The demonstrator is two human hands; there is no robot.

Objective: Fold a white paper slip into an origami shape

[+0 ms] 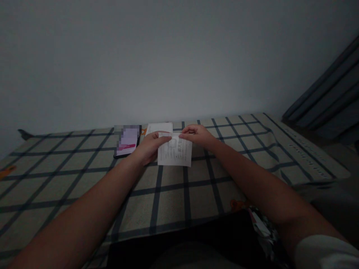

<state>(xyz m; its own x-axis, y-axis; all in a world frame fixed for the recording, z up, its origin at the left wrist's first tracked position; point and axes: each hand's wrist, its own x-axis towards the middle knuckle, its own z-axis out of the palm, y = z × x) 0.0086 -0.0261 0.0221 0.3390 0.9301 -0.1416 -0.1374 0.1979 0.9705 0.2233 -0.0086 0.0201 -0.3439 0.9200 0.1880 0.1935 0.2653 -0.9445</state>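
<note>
Checked cloth in cream and dark blue spreads under everything I watch through the head camera, in dim light. Nearest me, a black, shadowed shape covers the cloth's edge; I cannot tell what it is. Beyond it, the left hand and right hand each pinch the far edge of a small, white, printed paper sheet, thumbs on top. It sits between them, opened out, though I cannot tell whether its near edge touches the cloth. I judge the handling midway: both grips are set, but release is not yet done. Farther off lie a black-edged phone with a lit, pale screen and a flat, white, rectangular item, neither visibly gripped. Behind them rises a plain grey wall.
</note>
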